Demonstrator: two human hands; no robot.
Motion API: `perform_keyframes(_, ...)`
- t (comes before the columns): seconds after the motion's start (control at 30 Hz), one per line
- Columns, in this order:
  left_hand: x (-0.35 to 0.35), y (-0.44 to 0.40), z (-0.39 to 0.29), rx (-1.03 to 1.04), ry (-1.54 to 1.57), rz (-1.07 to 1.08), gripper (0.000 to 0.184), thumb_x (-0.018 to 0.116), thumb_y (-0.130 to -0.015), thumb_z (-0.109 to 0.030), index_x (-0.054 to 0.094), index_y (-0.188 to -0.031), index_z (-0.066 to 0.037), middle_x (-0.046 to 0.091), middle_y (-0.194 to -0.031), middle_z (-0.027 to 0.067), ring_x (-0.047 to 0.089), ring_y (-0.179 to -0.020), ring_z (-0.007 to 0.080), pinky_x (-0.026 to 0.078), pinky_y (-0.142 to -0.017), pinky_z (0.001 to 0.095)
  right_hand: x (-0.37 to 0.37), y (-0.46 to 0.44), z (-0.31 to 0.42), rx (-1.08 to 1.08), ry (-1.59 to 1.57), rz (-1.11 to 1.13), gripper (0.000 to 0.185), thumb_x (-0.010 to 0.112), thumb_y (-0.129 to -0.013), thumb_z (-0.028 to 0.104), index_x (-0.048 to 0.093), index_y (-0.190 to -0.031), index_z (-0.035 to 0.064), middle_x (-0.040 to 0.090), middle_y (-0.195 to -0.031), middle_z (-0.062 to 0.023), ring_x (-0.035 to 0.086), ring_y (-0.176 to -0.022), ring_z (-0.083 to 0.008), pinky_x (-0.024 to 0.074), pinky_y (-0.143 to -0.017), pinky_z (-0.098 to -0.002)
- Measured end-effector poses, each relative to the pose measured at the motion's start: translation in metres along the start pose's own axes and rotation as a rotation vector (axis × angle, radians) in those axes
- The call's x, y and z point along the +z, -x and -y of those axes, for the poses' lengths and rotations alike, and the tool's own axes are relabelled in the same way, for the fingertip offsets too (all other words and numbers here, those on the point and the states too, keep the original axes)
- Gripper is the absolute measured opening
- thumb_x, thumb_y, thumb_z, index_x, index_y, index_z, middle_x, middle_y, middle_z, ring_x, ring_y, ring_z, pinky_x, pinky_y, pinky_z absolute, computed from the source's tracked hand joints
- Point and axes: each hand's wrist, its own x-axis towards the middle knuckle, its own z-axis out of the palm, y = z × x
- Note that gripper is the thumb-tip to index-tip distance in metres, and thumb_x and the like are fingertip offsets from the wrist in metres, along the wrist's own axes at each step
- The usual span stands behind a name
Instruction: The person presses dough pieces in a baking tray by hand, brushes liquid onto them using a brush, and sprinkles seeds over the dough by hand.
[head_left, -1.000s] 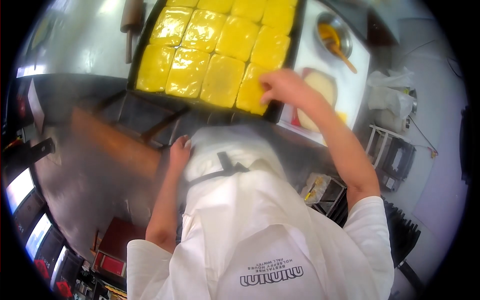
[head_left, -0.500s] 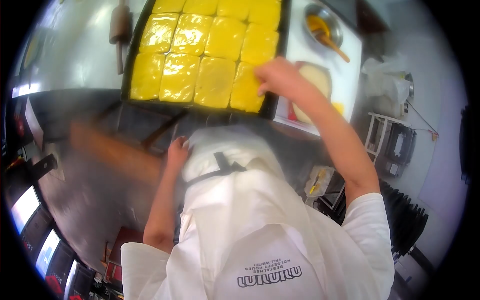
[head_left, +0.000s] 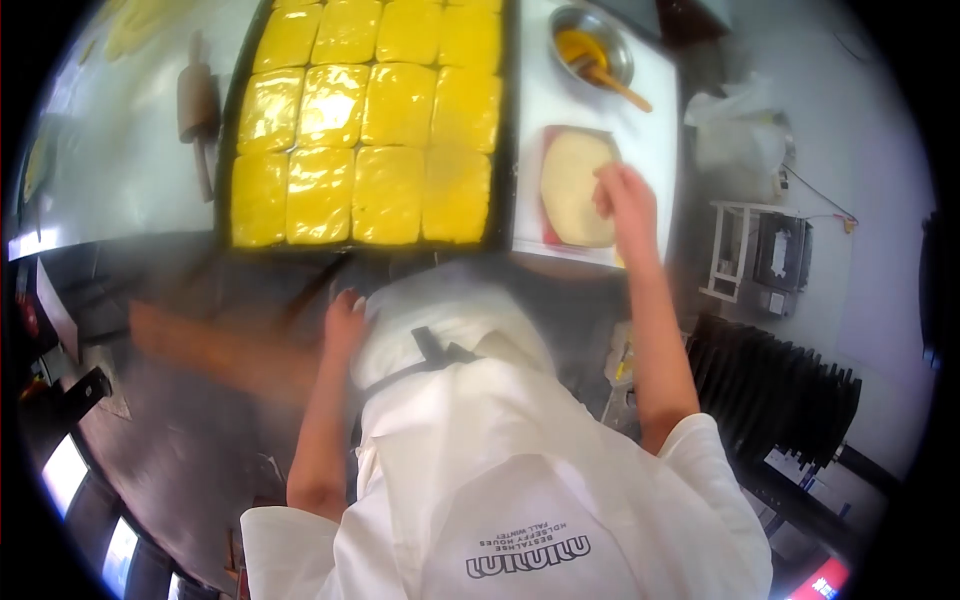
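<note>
My right hand [head_left: 625, 197] is over the right edge of a flat oval of pale dough [head_left: 578, 190], its fingers bent together. Whatever lies between them, if anything, is too small to make out. The dough rests on a red-edged sheet [head_left: 549, 225] on the white board. My left hand [head_left: 346, 318] hangs low beside my apron [head_left: 450, 285], fingers loosely curled with nothing visible in them. Left of the dough lies a dark baking tray [head_left: 507, 110] filled with rows of glossy yellow squares [head_left: 387, 195].
A metal bowl [head_left: 622, 60] holds something yellow and a wooden-handled brush [head_left: 625, 92], on the white board [head_left: 655, 120]. Left of the tray lies a rolling pin [head_left: 196, 103] on the pale worktop [head_left: 130, 180]. Dark stacked racks [head_left: 770, 390] stand at the right.
My right hand has moved right, from the tray's lower right yellow square to the pale dough. My left hand stays low by the apron. The camera view has shifted slightly.
</note>
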Motion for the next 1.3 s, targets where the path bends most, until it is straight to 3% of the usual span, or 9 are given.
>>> perform_keyframes(0.13, 0.012, -0.004, 0.002, 0.022, -0.105, 0.058, 0.037, 0.064, -0.096, -0.023, 0.067, -0.126, -0.001, 0.071, -0.123, 0.0203, 0.066, -0.117, 0.0369, 0.051, -0.101, 0.0427, -0.025, 0.015, -0.081, 0.099, 0.182, -0.111, 0.023, 0.068, -0.097, 0.021, 0.067, -0.109, 0.0015, 0.062, -0.074, -0.0032, 0.059, -0.064, -0.01, 0.0471, -0.06, -0.0265)
perform_keyframes(0.33, 0.018, 0.001, 0.004, 0.039, -0.1, -0.012, 0.033, 0.066, -0.093, -0.02, 0.071, -0.118, 0.002, 0.073, -0.117, 0.0223, 0.069, -0.112, 0.0375, 0.052, -0.098, 0.04, -0.027, -0.021, -0.095, -0.367, 0.708, -0.192, 0.04, 0.072, -0.093, 0.026, 0.061, -0.123, 0.0012, 0.067, -0.1, -0.0178, 0.066, -0.089, -0.0336, 0.0535, -0.08, -0.042)
perform_keyframes(0.57, 0.029, 0.033, 0.015, -0.044, -0.142, -0.087, 0.035, 0.066, -0.095, -0.022, 0.07, -0.12, 0.001, 0.072, -0.117, 0.0241, 0.068, -0.114, 0.0376, 0.052, -0.097, 0.0401, -0.013, -0.046, -0.107, -0.324, 0.832, 0.08, 0.042, 0.074, -0.09, 0.024, 0.062, -0.124, 0.0021, 0.064, -0.122, -0.0233, 0.063, -0.109, -0.0464, 0.0513, -0.093, -0.0489)
perform_keyframes(0.67, 0.031, 0.052, 0.003, -0.138, -0.112, -0.103, 0.035, 0.066, -0.096, -0.021, 0.068, -0.122, 0.002, 0.073, -0.118, 0.0224, 0.07, -0.113, 0.0341, 0.053, -0.096, 0.0377, -0.032, -0.064, -0.147, -0.44, 0.774, 0.074, 0.038, 0.072, -0.09, 0.014, 0.063, -0.124, 0.0002, 0.068, -0.114, -0.0223, 0.068, -0.1, -0.0371, 0.0544, -0.086, -0.0437)
perform_keyframes(0.77, 0.025, 0.065, -0.007, -0.144, -0.088, -0.171, 0.036, 0.066, -0.097, -0.021, 0.067, -0.124, 0.003, 0.074, -0.117, 0.021, 0.071, -0.11, 0.0314, 0.053, -0.095, 0.0365, -0.046, -0.05, -0.07, 0.229, 0.237, 0.247, 0.037, 0.07, -0.091, 0.007, 0.062, -0.126, -0.0027, 0.069, -0.105, -0.0162, 0.068, -0.09, -0.0226, 0.0562, -0.077, -0.0338)
perform_keyframes(0.9, -0.001, 0.071, -0.013, -0.133, 0.01, -0.298, 0.035, 0.065, -0.098, -0.018, 0.067, -0.124, 0.005, 0.075, -0.112, 0.0167, 0.071, -0.104, 0.0257, 0.053, -0.092, 0.0346, -0.066, -0.069, -0.095, 0.383, -0.593, 0.269, 0.031, 0.066, -0.096, 0.005, 0.061, -0.125, -0.0055, 0.066, -0.103, -0.0091, 0.064, -0.084, -0.0143, 0.0561, -0.07, -0.0241)
perform_keyframes(1.07, -0.077, 0.043, 0.004, -0.066, 0.387, -0.581, 0.032, 0.061, -0.101, -0.011, 0.065, -0.128, 0.005, 0.072, -0.116, 0.0099, 0.066, -0.11, 0.0174, 0.05, -0.094, 0.0308, -0.051, -0.061, -0.025, 0.37, -0.551, 0.367, 0.031, 0.066, -0.097, 0.005, 0.059, -0.126, -0.0034, 0.066, -0.101, -0.0065, 0.064, -0.083, -0.0099, 0.056, -0.071, -0.02)
perform_keyframes(1.23, -0.207, -0.007, -0.042, 0.154, 0.153, -0.895, 0.034, 0.058, -0.102, -0.005, 0.06, -0.134, 0.004, 0.069, -0.126, 0.013, 0.066, -0.117, 0.0202, 0.049, -0.103, 0.0324, 0.01, -0.062, 0.064, 0.293, -0.693, 0.534, 0.031, 0.068, -0.096, 0.006, 0.061, -0.125, -0.0017, 0.068, -0.1, -0.006, 0.065, -0.083, -0.009, 0.0563, -0.072, -0.0194)
perform_keyframes(1.3, -0.25, -0.038, -0.051, 0.227, 0.118, -0.953, 0.033, 0.057, -0.102, -0.004, 0.06, -0.134, 0.004, 0.069, -0.128, 0.0158, 0.066, -0.12, 0.0233, 0.049, -0.104, 0.0342, 0.058, -0.058, 0.108, 0.167, -0.387, 0.693, 0.03, 0.07, -0.093, 0.006, 0.064, -0.121, -0.0021, 0.069, -0.096, -0.0072, 0.066, -0.079, -0.0102, 0.0577, -0.072, -0.0216)
